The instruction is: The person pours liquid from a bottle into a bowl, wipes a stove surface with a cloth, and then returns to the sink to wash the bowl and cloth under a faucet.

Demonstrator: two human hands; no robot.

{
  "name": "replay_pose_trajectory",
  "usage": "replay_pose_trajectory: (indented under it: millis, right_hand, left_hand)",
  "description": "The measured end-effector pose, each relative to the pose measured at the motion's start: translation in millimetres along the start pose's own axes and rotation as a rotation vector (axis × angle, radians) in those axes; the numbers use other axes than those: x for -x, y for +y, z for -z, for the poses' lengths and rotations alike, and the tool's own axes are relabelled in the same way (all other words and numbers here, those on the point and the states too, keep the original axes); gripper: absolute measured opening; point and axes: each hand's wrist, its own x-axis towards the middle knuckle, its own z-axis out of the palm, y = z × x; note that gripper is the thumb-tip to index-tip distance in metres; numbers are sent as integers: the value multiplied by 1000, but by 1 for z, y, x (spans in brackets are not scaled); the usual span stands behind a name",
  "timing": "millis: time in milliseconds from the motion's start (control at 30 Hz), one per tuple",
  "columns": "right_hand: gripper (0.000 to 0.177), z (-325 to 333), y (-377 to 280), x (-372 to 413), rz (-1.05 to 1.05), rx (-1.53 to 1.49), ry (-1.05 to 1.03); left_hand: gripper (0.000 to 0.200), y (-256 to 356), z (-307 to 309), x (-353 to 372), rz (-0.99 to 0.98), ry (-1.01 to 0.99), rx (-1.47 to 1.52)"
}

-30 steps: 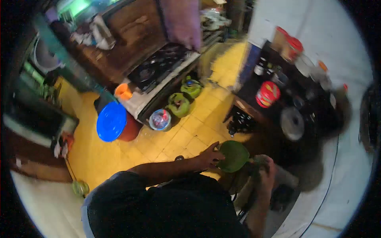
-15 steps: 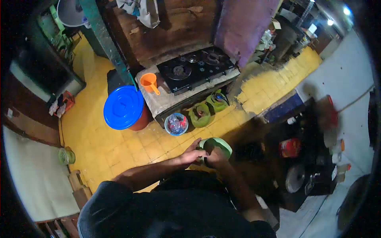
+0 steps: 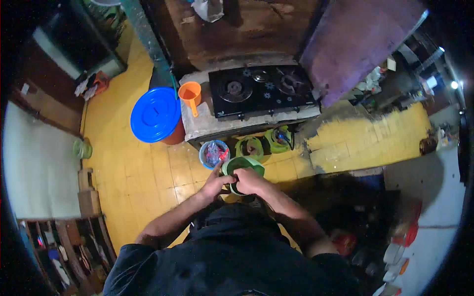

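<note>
Yellow floor tiles (image 3: pixel 148 177) are spread below, with the stove (image 3: pixel 261 89) swung round to 12 o'clock. The green bowl (image 3: pixel 243 165) has been drawn to centre and is now gripped two-handed: left hand (image 3: pixel 217 181) clasped at 9 o'clock, right hand (image 3: pixel 249 180) curled at 6.

There are two bare hands, the left hand (image 3: pixel 218 181) and the right hand (image 3: pixel 249 180). There is one light green plastic bowl (image 3: pixel 245 163). There are two round green gas tanks (image 3: pixel 249 147), one big round blue plastic lid (image 3: pixel 155 114), one orange plastic scoop (image 3: pixel 190 92), one black stove (image 3: pixel 259 91) and one small round blue tub (image 3: pixel 213 154).
</note>
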Motion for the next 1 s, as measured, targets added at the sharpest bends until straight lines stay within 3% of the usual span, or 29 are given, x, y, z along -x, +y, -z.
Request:
replay_pose_trajectory:
  millis: [133,233,333,467,600,700,800,833,867,933,967,1000]
  right_hand:
    - [27,31,13,-23,51,87,5]
    - [26,48,29,-44,212,166,32]
    - [26,56,42,-67,268,26,86]
    - [32,83,42,-84,244,22,84]
    - [34,96,64,-103,308,47,156]
    - [31,110,76,-115,184,-103,144]
    - [35,141,103,-139,349,-157,380]
    - [40,154,121,-153,347,-154,408]
    - [39,175,124,-160,120,-234,454]
    - [41,195,191,-210,12,-369,508]
    - [43,220,199,-226,-10,-431,487]
    - [46,220,245,-257,7,-112,611]
  left_hand:
    - [96,11,-17,-13,-65,122,157]
    - [94,10,-13,-36,-137,158,211]
    - [90,16,-12,-53,-146,143,197]
    - [88,30,-15,-81,-13,145,241]
    - [88,45,-19,-115,-19,152,234]
    - [87,55,-22,-132,-22,122,268]
    - [90,73,-26,-140,-14,123,315]
    - [94,27,-3,-167,-241,26,239]
    - [94,24,-6,-168,-236,40,253]
    - [98,34,-21,-168,-165,168,340]
    - [99,41,-26,-169,-99,201,248]
    - [99,40,-31,-171,-85,226,263]
